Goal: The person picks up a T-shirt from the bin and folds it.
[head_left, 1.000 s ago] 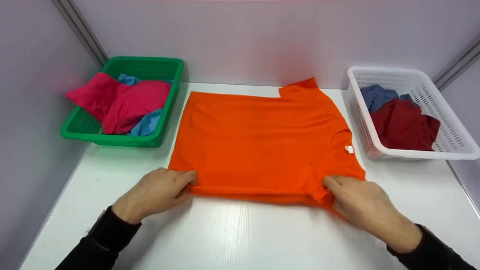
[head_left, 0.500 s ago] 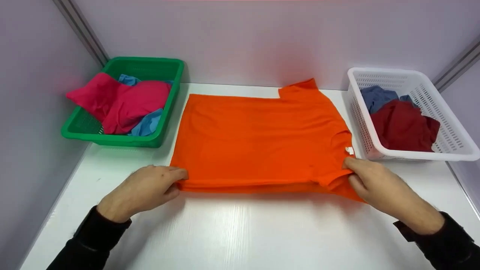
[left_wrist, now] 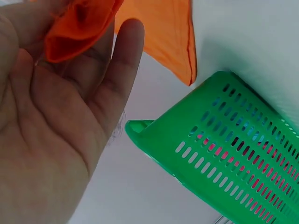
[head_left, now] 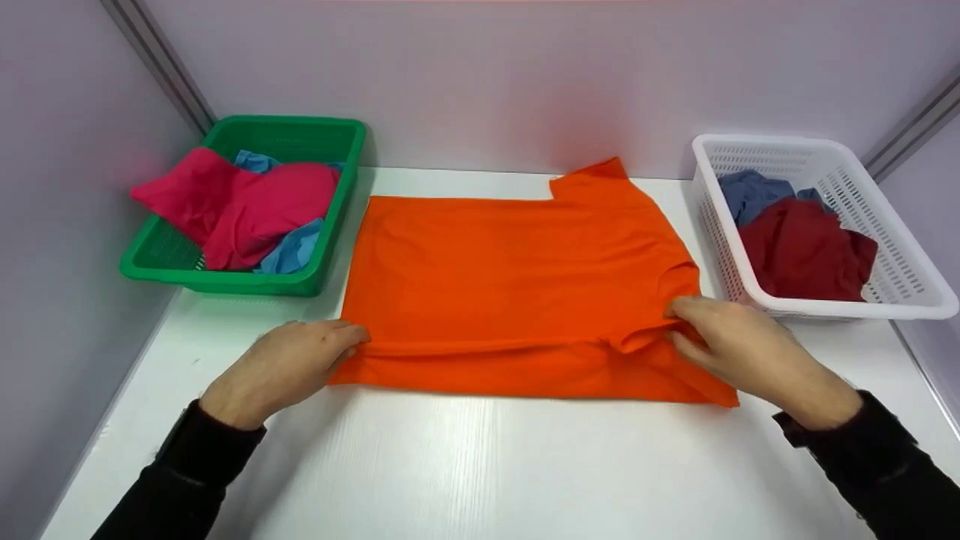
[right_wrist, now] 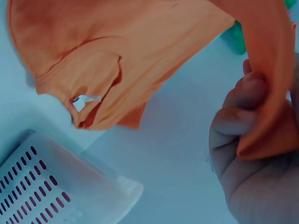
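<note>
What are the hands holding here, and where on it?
Both hold the orange T-shirt on the white table. The left hand pinches its folded near edge at the hem end; the right hand pinches that edge near the collar end.

Both bare hands emerge from long black sleeves [head_left: 191,465].

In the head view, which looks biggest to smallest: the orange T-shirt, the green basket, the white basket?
1. Orange cotton T-shirt, spread flat, clearly largest.
2-3. Green plastic basket and white perforated plastic basket look alike in size; no ranking.
</note>
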### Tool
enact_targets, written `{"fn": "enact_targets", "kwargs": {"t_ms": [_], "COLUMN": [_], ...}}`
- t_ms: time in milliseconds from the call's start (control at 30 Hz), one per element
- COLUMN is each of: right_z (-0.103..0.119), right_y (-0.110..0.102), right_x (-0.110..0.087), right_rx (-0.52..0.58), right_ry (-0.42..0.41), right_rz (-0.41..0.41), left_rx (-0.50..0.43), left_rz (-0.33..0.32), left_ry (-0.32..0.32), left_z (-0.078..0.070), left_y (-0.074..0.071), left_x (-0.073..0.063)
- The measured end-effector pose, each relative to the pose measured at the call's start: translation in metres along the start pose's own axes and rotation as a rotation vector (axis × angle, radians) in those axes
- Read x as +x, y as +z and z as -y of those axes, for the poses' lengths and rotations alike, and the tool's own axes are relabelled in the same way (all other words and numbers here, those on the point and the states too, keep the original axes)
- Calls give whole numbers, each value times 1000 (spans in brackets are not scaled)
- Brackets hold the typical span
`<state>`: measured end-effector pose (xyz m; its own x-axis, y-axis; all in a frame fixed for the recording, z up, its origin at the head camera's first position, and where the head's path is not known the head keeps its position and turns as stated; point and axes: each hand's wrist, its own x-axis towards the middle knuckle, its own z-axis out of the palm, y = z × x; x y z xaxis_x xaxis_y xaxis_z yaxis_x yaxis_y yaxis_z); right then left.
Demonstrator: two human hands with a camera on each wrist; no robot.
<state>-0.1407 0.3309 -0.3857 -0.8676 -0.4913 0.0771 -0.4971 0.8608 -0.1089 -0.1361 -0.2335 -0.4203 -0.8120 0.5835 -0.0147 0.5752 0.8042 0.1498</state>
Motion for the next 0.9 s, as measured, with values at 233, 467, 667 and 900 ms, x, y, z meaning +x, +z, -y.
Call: {"fn": "enact_targets", "kwargs": {"t_ms": [233,467,667,900], "right_z": [-10,-16,-11,7], "right_y": [21,41,44,46], "right_x": [23,41,42,34], "right_rx": [-109,-170,-139,53], "right_ry": [6,47,17,-2], "right_rz": [-48,-142,-188,77], "left_rx": [30,89,170,106], "left_rz": [-51,-94,-123,-131], "left_ry": [-56,-77,-68,17], "left_z": [10,14,10,-1], "left_y": [7,15,17,21], "left_x": [11,15,15,24]}}
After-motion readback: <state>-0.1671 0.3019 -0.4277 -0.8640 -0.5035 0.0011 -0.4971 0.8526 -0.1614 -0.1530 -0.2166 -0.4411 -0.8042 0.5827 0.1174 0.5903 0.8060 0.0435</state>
